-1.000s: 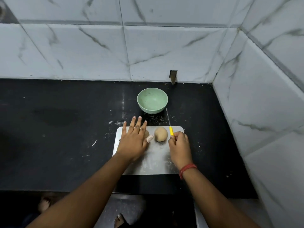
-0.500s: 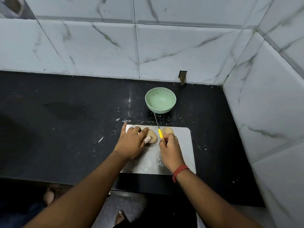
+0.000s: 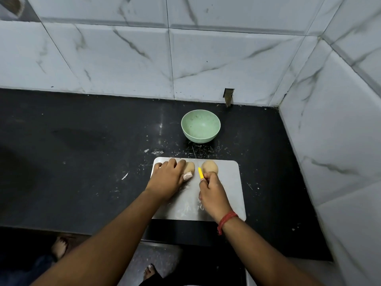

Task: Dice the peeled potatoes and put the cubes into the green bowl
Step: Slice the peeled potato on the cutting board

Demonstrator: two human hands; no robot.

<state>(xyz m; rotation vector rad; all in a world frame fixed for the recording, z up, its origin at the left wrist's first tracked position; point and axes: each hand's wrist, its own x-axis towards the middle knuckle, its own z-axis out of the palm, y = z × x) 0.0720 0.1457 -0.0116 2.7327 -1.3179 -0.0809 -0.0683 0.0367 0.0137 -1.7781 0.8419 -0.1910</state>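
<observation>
From the head view we cannot see much of the left potato (image 3: 190, 166), since the left hand (image 3: 169, 176) covers most of it, and the knife (image 3: 197, 162) is hard to follow: only its yellow handle and a hair-thin line of blade show, running away toward the bowl (image 3: 200, 126). Whether the blade touches the board (image 3: 231, 188) or either potato we cannot tell. Our left grip lies curled over the left potato, a bandaged thumb tip against its near side. Our right hand (image 3: 212, 193) is clenched around the knife handle, a red thread at the wrist. The knife sits between the two potatoes, with the right potato (image 3: 209, 167) lying bare just beyond the right knuckles. Both potatoes rest whole at the far edge of the pale board. The green bowl stands beyond the board, near it, and looks to hold no cubes. The board lies on a black counter (image 3: 82, 162) speckled with white scraps, set into a corner of white marble-veined tile (image 3: 123, 58). Bare feet show on the floor below the counter edge.
</observation>
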